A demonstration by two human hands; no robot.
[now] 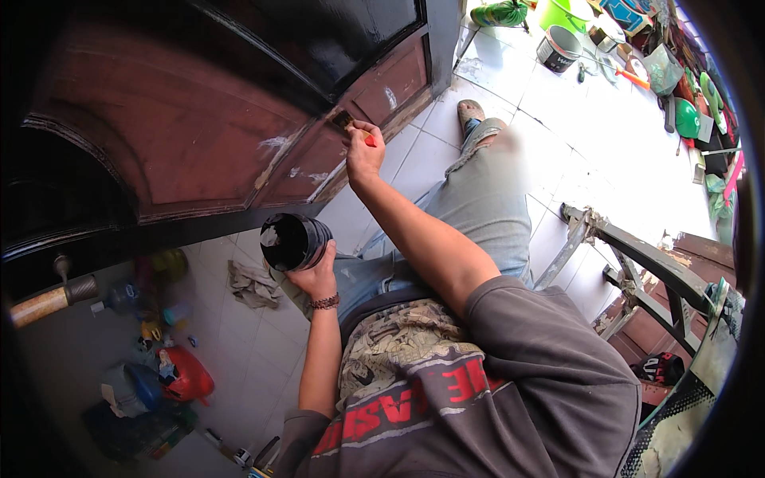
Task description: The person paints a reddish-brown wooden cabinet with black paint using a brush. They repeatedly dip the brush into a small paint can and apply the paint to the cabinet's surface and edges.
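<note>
A dark reddish-brown wooden door point(183, 119) fills the upper left, its top panel glossy black. My right hand point(364, 151) holds a small paintbrush point(349, 125) with a red handle, bristles against the door's lower moulding. My left hand point(313, 275) grips a black paint can point(291, 240) tilted on its side, just below the door's edge. A beaded bracelet sits on my left wrist. My leg in light jeans stretches toward the door, foot in a sandal point(470, 111).
White tiled floor point(558, 119) runs to the right. A rag point(253, 284) lies by the can. Bottles and a red container point(187, 374) clutter the lower left. A paint tin point(558, 48) and tools sit top right. A worn metal frame point(637, 263) stands at right.
</note>
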